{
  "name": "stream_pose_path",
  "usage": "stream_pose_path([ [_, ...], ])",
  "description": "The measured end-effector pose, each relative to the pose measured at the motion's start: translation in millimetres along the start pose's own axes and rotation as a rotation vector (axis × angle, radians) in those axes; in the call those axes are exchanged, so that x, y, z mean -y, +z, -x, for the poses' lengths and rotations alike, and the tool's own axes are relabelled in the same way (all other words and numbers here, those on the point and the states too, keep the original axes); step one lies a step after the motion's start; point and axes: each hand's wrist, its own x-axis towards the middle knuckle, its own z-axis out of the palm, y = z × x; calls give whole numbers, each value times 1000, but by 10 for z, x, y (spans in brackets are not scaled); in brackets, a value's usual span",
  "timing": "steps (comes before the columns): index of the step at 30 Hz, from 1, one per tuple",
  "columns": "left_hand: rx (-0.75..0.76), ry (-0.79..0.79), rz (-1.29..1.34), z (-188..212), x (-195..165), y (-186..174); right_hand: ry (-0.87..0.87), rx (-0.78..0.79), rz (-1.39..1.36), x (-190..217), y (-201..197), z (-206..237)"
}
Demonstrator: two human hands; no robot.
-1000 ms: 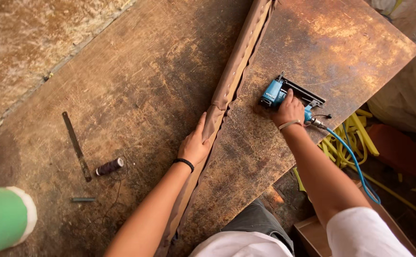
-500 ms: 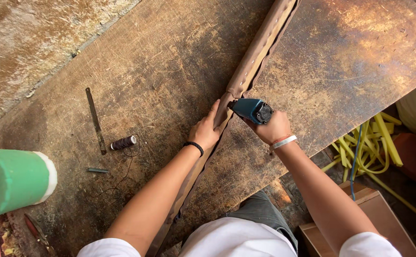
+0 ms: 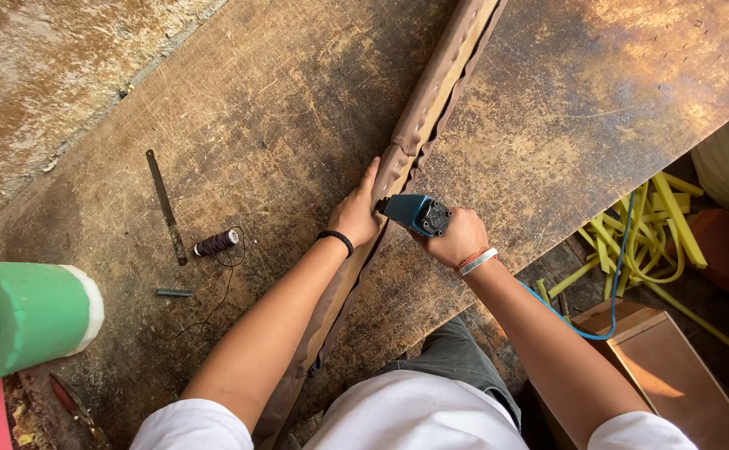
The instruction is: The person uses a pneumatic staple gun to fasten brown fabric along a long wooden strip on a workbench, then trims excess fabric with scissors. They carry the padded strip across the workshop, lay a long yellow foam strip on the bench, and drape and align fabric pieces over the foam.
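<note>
The left hand [image 3: 356, 215] lies flat with its fingers stretched out and pressed on the long narrow strip wrapped in brown fabric [image 3: 431, 100], gripping nothing, only pinning the cloth down. The right hand [image 3: 456, 237] is clenched round the blue pneumatic staple gun [image 3: 414, 213], whose nose points at the strip just beside the left fingertips, touching or nearly touching the fabric edge; contact cannot be told for sure. A thin blue air hose [image 3: 610, 275] trails from the gun past the right wrist.

The strip lies on the worn brown wooden worktable [image 3: 281, 108], its long axis running from the person's body, under the left forearm, away beyond both sets of fingers toward the far table edge. The unworked length lies ahead of the fingers, and both hands meet at the same spot on it, the left on its near-left side, the right on the other.

To the left of the left fingers, well apart, lie a small spool of dark thread [image 3: 215, 242], a thin flat metal bar [image 3: 167, 206] and a green foam roll [image 3: 22, 321]. Yellow strips [image 3: 648, 233] lie on the floor beyond the right hand.

Compared with half a second earlier, the gun has tipped lower toward the strip and sits closer to the left fingertips; a second ago it lay out on the table to the right of the strip.
</note>
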Motion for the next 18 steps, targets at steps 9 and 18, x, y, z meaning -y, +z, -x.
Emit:
stream_pose_path([
  [9,-41,-123,1,-75,-245,-3,-41,-229,289,-699,-405,-500],
  [18,-181,308,190,-816,-592,213,532,237,-1281,-50,579,-327],
])
